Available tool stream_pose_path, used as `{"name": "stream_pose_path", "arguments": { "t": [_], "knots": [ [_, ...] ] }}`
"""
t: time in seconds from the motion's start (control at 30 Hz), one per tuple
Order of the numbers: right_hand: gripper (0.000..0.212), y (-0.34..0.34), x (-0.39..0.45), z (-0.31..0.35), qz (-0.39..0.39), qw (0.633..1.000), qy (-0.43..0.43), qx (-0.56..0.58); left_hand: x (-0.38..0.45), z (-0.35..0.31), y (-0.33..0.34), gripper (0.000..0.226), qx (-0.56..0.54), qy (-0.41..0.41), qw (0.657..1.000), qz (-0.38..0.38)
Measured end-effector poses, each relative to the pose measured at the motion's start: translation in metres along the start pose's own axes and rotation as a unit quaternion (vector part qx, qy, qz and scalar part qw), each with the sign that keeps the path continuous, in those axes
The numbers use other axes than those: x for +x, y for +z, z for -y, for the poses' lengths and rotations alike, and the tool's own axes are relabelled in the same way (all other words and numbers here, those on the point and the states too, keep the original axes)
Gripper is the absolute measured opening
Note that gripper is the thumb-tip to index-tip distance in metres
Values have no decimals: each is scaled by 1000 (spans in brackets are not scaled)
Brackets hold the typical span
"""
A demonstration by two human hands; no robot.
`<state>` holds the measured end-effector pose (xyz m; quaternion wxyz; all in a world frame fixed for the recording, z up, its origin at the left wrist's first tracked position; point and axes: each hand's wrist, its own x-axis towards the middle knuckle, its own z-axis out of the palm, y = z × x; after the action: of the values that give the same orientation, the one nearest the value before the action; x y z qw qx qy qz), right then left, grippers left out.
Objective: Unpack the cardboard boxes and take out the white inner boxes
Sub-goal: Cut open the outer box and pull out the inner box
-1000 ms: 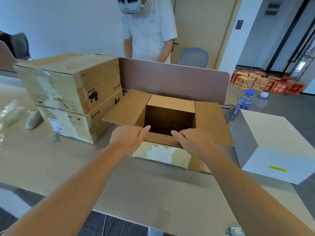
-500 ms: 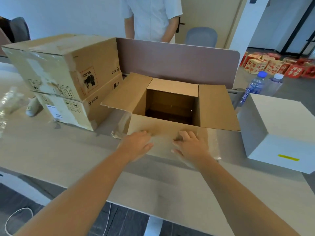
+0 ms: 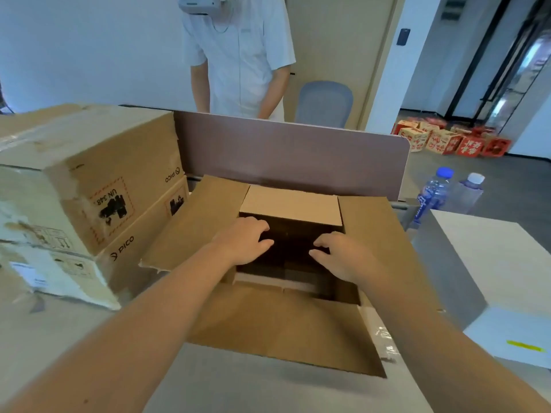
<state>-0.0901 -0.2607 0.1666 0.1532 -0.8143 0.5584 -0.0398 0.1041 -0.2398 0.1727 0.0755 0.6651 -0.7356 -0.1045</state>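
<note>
An open brown cardboard box (image 3: 283, 323) sits in front of me on the table, all its flaps spread outward and its inside dark. My left hand (image 3: 244, 242) and my right hand (image 3: 343, 254) hover side by side over the opening, fingers loosely bent and holding nothing. I see no white box inside; the bottom is in shadow. A white inner box (image 3: 492, 263) with a yellow mark stands on the table to the right of the open box.
Two sealed cardboard boxes are stacked at the left, the upper one (image 3: 89, 180) on the lower one (image 3: 140, 242). A brown divider panel (image 3: 283, 150) runs behind the boxes, with a person (image 3: 238, 55) beyond it. Two water bottles (image 3: 432, 192) stand at the right rear.
The near flap, upright before, now lies folded out toward me. Both hands have moved from that flap and the front wall to above the opening.
</note>
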Motion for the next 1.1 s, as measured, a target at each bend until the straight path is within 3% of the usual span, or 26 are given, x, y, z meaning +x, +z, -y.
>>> {"name": "stream_pose_path", "arguments": {
  "t": [0.2, 0.3, 0.53, 0.67, 1.1],
  "knots": [
    [48, 13, 56, -11, 27, 997, 76, 13, 58, 24, 23, 47, -25, 11, 996, 85],
    [54, 26, 70, -16, 29, 995, 98, 11, 70, 31, 33, 51, 2, 14, 996, 93],
    [59, 15, 86, -18, -105, 991, 85, -13, 86, 39, 29, 60, 22, 42, 996, -72],
    [65, 3, 106, -27, -136, 986, 91, -36, 110, 42, 16, 65, 30, 24, 993, -112],
    [79, 9, 178, -64, -85, 986, 143, -18, 184, 71, 34, 77, 102, -111, 988, 6]
  ]
}}
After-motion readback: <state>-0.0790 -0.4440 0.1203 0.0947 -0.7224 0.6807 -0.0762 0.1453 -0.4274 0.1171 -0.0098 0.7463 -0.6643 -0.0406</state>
